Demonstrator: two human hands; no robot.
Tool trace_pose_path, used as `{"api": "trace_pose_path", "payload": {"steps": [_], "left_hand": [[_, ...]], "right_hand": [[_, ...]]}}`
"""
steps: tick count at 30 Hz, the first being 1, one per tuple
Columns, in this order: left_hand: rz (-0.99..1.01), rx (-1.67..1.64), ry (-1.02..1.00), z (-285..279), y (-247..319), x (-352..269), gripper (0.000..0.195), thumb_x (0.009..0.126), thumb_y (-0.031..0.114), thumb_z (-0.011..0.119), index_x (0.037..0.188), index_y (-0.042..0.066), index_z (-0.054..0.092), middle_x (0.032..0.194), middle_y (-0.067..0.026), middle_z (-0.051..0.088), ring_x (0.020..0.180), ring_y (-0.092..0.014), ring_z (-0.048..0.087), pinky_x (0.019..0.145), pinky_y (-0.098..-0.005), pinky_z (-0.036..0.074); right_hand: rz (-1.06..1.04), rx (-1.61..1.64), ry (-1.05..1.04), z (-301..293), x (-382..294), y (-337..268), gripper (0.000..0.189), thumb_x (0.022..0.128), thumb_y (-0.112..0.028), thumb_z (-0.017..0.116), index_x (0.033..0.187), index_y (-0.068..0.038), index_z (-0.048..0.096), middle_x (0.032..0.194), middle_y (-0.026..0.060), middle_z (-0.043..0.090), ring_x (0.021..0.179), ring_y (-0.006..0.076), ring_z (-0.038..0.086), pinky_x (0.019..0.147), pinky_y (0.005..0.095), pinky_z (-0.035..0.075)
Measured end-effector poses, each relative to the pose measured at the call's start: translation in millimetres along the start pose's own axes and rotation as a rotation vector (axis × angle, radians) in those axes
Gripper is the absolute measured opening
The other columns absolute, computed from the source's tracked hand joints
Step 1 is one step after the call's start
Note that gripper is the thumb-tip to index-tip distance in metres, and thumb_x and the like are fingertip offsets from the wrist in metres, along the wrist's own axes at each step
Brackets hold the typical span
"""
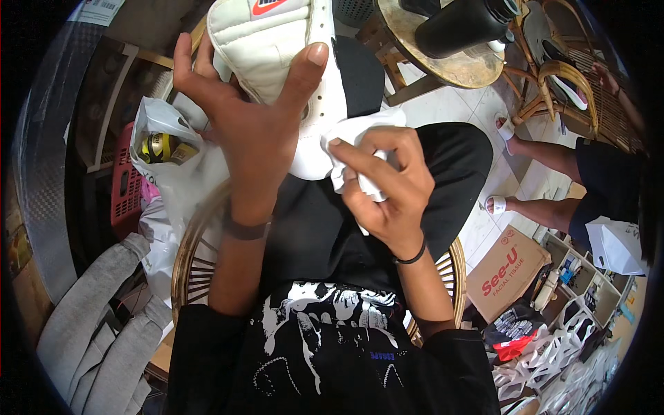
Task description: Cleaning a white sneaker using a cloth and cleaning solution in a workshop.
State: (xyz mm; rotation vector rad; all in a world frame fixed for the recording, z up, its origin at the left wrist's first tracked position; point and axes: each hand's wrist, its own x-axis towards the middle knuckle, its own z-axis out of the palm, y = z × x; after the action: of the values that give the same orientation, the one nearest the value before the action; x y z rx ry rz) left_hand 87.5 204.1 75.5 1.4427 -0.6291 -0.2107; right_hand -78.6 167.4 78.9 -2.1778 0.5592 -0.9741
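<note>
A white Nike sneaker (324,98) lies over my lap, its padded tongue (254,41) folded out and its eyelets without laces. My left hand (254,114) holds the tongue and eyelet edge, thumb on top and fingers partly hidden behind. Bunched in my right hand (386,181) is a white cloth or tissue (358,129), pressed against the side of the shoe near the toe. The toe (311,163) points toward my body. Part of the shoe runs out of the top of the view.
A round table (446,72) with a black bottle (461,28) stands ahead at right. Beside me at left are a plastic bag (166,129) and a red basket (124,181). Another person's legs (544,161) are at right, near a cardboard box (506,275) and a rattan chair (544,78).
</note>
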Motion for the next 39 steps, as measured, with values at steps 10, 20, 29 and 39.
{"api": "trace_pose_path", "payload": {"steps": [10, 20, 29, 39], "left_hand": [[0.074, 0.013, -0.011, 1.4, 3.9, 0.1, 0.111, 0.083, 0.028, 0.088, 0.150, -0.007, 0.006, 0.134, -0.0227, 0.047, 0.125, -0.025, 0.054, 0.106, -0.0361, 0.047], [-0.040, 0.140, -0.006, -0.7, 10.2, -0.4, 0.109, 0.084, 0.029, 0.087, 0.151, -0.006, 0.008, 0.135, -0.0231, 0.047, 0.126, -0.025, 0.054, 0.107, -0.0370, 0.047], [-0.092, -0.057, 0.009, -7.1, -3.7, 3.4, 0.117, 0.079, 0.030, 0.092, 0.150, -0.003, 0.005, 0.142, -0.0250, 0.039, 0.128, -0.027, 0.051, 0.106, -0.0359, 0.048], [-0.201, -0.129, 0.014, -6.0, 2.1, 4.0, 0.099, 0.085, 0.030, 0.085, 0.149, -0.003, 0.017, 0.134, -0.0193, 0.048, 0.121, -0.021, 0.055, 0.103, -0.0346, 0.048]], "right_hand": [[-0.100, -0.162, 0.015, -2.4, 0.4, 0.5, 0.043, 0.065, -0.009, 0.072, 0.107, -0.014, 0.081, 0.088, 0.0054, 0.060, 0.085, 0.0238, 0.059, 0.075, 0.0365, 0.047], [0.111, -0.112, 0.100, -0.2, -7.7, 8.3, 0.041, 0.068, -0.003, 0.071, 0.108, -0.007, 0.079, 0.088, 0.0075, 0.062, 0.081, 0.0251, 0.058, 0.073, 0.0346, 0.048], [0.071, 0.010, -0.008, -6.2, -14.5, 19.3, 0.036, 0.069, 0.000, 0.071, 0.104, -0.003, 0.078, 0.088, 0.0100, 0.065, 0.081, 0.0255, 0.061, 0.073, 0.0340, 0.049], [-0.075, 0.076, 0.053, 12.4, 4.9, 0.6, 0.024, 0.076, 0.001, 0.074, 0.099, -0.001, 0.075, 0.119, 0.0133, 0.071, 0.107, 0.0325, 0.068, 0.092, 0.0403, 0.055]]}}
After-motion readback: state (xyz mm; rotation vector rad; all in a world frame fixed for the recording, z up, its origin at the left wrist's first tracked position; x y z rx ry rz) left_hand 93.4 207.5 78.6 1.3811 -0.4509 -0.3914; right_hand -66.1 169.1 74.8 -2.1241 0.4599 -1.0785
